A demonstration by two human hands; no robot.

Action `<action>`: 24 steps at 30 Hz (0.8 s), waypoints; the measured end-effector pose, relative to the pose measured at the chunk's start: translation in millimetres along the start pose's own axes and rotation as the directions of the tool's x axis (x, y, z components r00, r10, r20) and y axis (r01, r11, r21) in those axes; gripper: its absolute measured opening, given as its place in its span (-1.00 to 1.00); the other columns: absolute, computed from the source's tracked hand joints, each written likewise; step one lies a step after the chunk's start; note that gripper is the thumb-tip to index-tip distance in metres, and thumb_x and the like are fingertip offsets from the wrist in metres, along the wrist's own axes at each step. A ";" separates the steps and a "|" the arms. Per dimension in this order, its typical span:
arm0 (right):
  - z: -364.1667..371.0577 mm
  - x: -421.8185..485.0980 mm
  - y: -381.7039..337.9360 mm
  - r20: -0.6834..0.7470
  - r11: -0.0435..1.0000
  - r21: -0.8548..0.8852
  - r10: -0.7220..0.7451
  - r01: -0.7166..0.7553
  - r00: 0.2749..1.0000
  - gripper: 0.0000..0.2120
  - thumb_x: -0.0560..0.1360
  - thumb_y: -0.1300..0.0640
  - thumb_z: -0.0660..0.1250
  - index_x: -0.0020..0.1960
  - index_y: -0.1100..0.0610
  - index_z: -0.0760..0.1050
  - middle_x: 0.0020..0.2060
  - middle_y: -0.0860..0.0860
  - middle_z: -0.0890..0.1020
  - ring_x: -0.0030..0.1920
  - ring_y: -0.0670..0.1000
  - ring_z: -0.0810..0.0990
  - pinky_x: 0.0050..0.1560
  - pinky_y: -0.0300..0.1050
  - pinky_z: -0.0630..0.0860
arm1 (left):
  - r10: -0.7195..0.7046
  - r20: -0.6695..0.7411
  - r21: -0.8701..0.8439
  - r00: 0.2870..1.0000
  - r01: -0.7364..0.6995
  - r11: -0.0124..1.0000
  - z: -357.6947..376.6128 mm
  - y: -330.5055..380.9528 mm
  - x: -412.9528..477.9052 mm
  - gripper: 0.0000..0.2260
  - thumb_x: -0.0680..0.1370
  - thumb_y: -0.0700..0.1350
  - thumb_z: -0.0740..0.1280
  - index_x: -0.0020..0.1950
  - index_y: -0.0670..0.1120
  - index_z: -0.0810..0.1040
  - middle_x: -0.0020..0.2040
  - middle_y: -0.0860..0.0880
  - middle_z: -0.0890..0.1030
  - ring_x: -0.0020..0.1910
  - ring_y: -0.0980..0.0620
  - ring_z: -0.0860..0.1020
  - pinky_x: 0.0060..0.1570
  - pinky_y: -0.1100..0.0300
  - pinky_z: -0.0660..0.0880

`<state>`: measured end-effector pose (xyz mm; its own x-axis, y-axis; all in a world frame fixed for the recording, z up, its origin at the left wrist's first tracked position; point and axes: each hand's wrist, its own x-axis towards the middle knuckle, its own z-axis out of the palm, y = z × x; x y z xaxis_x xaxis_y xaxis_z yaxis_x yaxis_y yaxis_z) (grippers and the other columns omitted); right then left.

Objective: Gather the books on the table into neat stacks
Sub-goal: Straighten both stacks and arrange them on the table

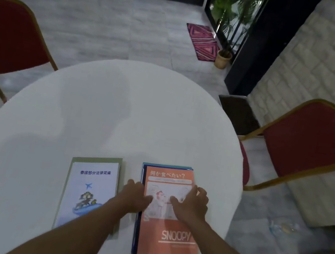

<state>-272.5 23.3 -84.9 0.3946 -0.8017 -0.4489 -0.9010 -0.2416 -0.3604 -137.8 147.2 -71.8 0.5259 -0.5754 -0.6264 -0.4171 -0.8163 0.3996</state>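
Two stacks of books lie on the near part of the round white table. The right stack has an orange Snoopy book on top, with blue books showing under its left and far edges. My left hand rests at that stack's left edge, fingers on the cover. My right hand lies flat on the orange cover, fingers reaching its right edge. The left stack has a white booklet with an aeroplane picture on top of a green book. My left forearm crosses its near right corner.
A red chair with a gold frame stands at the table's far left, another at its right. A potted plant and a patterned pink mat are on the floor beyond.
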 end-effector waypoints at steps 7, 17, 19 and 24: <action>5.3 4.7 28.3 0.093 0.993 0.020 0.116 -0.119 0.989 -0.32 0.41 -0.19 0.44 0.37 0.13 0.31 0.29 0.13 0.40 0.32 0.16 0.42 0.28 0.06 0.47 | -0.184 -0.080 -0.114 0.980 0.174 0.978 34.5 12.2 2.0 -0.50 0.59 0.07 0.26 0.40 -0.23 0.35 0.33 -0.20 0.42 0.35 -0.15 0.39 0.32 0.03 0.44; -10.9 16.4 23.7 0.243 0.941 0.256 0.160 -0.222 0.957 -0.44 0.32 -0.02 0.56 0.24 0.19 0.56 0.17 0.15 0.63 0.15 0.19 0.64 0.11 0.10 0.66 | -0.340 -0.009 -0.471 0.940 0.296 0.831 35.8 14.2 7.3 -0.71 0.48 -0.14 0.45 0.13 -0.19 0.49 0.13 -0.18 0.61 0.08 -0.14 0.64 0.07 -0.03 0.64; -13.8 18.0 23.2 0.260 0.938 0.255 0.169 -0.236 0.951 -0.44 0.32 0.01 0.57 0.25 0.21 0.56 0.17 0.15 0.65 0.15 0.18 0.66 0.13 0.10 0.65 | -0.342 0.015 -0.512 0.940 0.301 0.804 34.1 16.3 5.2 -0.74 0.51 -0.15 0.43 0.13 -0.16 0.45 0.17 -0.18 0.59 0.09 -0.13 0.64 0.06 -0.01 0.65; -18.8 15.8 17.4 0.251 0.941 0.232 0.187 -0.246 0.950 -0.30 0.37 0.05 0.58 0.34 0.23 0.29 0.24 0.17 0.55 0.22 0.20 0.60 0.18 0.13 0.62 | -0.337 0.004 -0.544 0.942 0.284 0.789 27.6 21.6 0.0 -0.57 0.57 -0.17 0.34 0.38 -0.16 0.28 0.40 -0.20 0.37 0.28 -0.18 0.52 0.06 0.08 0.61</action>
<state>-285.3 -3.8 -82.9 0.2517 -0.6695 -0.6988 -0.9031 0.0970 -0.4182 -167.3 131.0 -81.7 0.6327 -0.2667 -0.7270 0.2240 -0.8357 0.5015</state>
